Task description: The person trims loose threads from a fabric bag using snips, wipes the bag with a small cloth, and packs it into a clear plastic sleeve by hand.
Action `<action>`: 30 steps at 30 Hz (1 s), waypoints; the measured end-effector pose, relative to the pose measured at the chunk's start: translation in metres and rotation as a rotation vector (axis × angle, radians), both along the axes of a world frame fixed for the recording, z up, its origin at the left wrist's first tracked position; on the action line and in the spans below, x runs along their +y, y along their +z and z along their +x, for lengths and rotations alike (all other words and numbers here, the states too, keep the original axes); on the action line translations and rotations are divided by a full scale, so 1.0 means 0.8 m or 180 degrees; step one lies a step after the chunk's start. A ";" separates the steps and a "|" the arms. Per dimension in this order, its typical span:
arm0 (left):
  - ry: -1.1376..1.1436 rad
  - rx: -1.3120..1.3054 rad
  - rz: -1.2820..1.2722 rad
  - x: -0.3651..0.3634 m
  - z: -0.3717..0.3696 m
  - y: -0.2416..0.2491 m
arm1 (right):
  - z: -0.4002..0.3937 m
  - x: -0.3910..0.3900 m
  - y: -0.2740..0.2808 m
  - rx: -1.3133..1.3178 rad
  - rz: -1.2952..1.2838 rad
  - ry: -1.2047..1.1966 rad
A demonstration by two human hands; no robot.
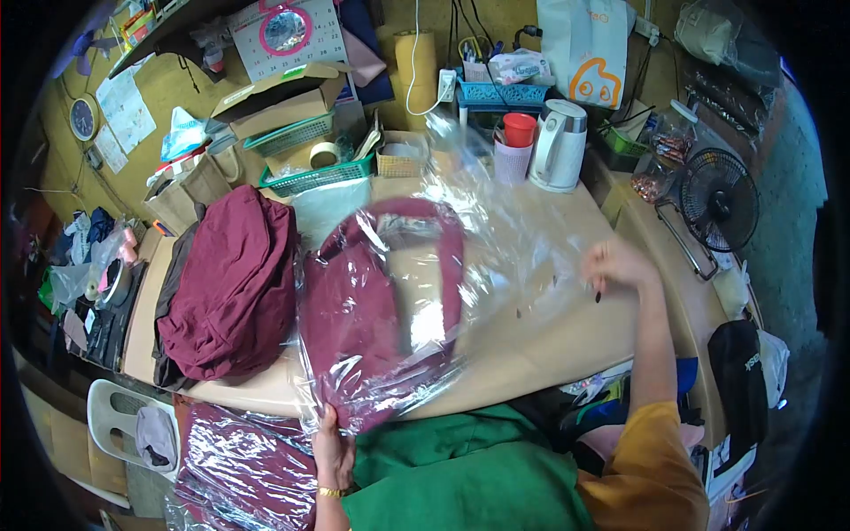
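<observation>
A maroon bag [350,292] with a long strap lies inside a clear plastic bag [509,234] above the table's front edge. My left hand [333,450] grips the lower end of the wrapped bag. Off to the right, my right hand [617,264] is closed beside the far side of the plastic, partly blurred; whether it holds the film cannot be made out. Another maroon bag [235,283] rests unwrapped on a dark piece at the table's left. More maroon goods in shiny plastic [243,469] lie low at the left, next to my left forearm.
Along the table's back stand green baskets [319,177], a purple cup [512,164], a white kettle [560,146] and a blue basket [505,94]. A black fan [719,200] and jars are at the right. A white chair [111,416] stands at the lower left.
</observation>
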State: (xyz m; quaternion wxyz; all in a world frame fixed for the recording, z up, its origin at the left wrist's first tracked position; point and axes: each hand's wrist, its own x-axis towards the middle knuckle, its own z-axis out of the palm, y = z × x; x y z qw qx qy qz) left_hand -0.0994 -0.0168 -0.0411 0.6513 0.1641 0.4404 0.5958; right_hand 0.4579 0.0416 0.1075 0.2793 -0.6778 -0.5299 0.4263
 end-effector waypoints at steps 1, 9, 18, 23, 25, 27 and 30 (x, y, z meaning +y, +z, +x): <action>-0.0389 0.0418 -0.0217 -0.008 -0.016 -0.003 | 0.041 -0.019 -0.051 -0.0864 -0.0208 0.0080; -0.1489 0.3376 0.1311 0.004 -0.083 0.201 | 0.062 0.037 -0.074 -0.0475 0.0033 -0.1187; -0.1368 0.6433 0.1649 0.135 0.090 0.035 | -0.037 0.221 -0.128 0.0192 0.0168 -0.0001; -0.1252 0.6448 0.1693 0.135 0.092 0.036 | 0.094 0.122 -0.090 0.0139 0.0205 -0.2091; -0.1250 0.6436 0.1656 0.132 0.095 0.036 | 0.063 0.082 -0.091 0.0711 -0.0377 -0.1973; -0.1178 0.6424 0.1673 0.133 0.097 0.039 | 0.036 0.057 -0.101 0.1306 -0.0603 -0.1036; -0.1099 0.6395 0.1704 0.133 0.098 0.035 | -0.077 0.041 -0.091 0.1253 -0.0507 -0.0195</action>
